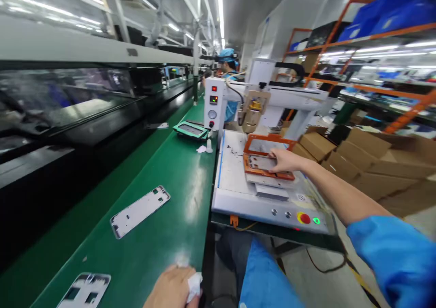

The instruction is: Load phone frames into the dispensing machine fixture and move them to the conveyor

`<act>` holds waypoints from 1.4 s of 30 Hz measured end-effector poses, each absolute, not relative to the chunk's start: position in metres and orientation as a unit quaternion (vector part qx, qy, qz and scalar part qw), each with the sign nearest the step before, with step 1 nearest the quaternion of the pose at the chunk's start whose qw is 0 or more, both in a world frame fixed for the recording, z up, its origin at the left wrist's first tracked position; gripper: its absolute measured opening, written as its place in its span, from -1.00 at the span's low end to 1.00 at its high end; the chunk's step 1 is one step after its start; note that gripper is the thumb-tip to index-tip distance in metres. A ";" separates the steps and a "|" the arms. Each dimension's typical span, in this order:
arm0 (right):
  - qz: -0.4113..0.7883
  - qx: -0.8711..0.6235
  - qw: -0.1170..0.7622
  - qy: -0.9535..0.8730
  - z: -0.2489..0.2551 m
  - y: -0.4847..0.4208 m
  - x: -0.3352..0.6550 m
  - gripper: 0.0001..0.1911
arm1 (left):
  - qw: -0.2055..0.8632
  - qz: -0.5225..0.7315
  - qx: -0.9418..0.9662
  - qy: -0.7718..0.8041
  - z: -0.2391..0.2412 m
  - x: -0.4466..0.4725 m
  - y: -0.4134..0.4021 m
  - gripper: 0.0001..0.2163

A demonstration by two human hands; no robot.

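The scene is brightly lit from above — long fluorescent ceiling strips (220, 8) run away toward the far end and burn out to pure white. Their light reflects as streaks in the glossy dark panel (68, 94) on the left and as a soft sheen on the green surface (170, 171). Shadows are faint and short. The wide lens stretches and smears the edges: the blue sleeve (398, 258) at lower right, the orange shelving (374, 40) and the upper left corner are all blurred — the white machine base (235, 181) in the middle is sharpest. The far background is soft and hazy.
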State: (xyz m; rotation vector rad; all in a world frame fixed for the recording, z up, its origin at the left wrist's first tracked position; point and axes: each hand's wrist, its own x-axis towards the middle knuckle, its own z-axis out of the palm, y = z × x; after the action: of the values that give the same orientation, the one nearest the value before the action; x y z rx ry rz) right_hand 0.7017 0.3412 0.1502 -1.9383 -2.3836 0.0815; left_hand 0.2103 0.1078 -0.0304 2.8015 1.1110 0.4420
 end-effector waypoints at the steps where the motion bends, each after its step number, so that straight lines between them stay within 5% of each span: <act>1: 0.015 -0.630 0.033 -0.776 0.155 0.336 0.702 -0.48 | 0.084 0.149 0.914 0.368 -0.030 0.212 0.107 -0.83; 7: 0.072 -0.531 0.073 -0.841 0.176 0.321 0.653 -0.60 | 0.172 0.176 0.884 0.397 -0.029 0.225 0.107 -0.77; 13: -0.019 -0.443 -0.079 -0.893 0.135 0.385 0.446 -0.50 | 0.093 0.158 0.902 0.391 -0.045 0.234 0.116 -0.68; 21: -0.003 -0.345 -0.011 -0.939 0.096 0.407 0.260 -0.40 | 0.072 0.137 0.911 0.381 -0.034 0.234 0.117 -0.68; 26: 0.116 -0.144 -0.047 -0.982 0.076 0.363 0.243 0.08 | 0.121 0.114 0.904 0.394 -0.012 0.229 0.113 -0.74; 34: 0.085 -0.074 -0.034 -0.993 0.073 0.343 0.304 -0.03 | 0.194 0.103 0.881 0.418 0.011 0.221 0.105 -0.80; 39: -0.020 -0.329 0.046 -0.943 0.073 0.305 0.338 -0.27 | 0.223 0.113 0.872 0.422 0.013 0.220 0.104 -0.87; 42: 0.046 -0.452 0.008 -0.891 0.064 0.287 0.343 -0.01 | 0.233 0.119 0.865 0.428 0.011 0.219 0.103 -0.88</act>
State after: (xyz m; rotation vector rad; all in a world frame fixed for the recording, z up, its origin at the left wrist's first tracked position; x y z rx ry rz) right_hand 0.3428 0.2869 0.0637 -1.4141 -2.7840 0.1431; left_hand 0.2191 0.1025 0.0108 2.3759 1.1760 0.3276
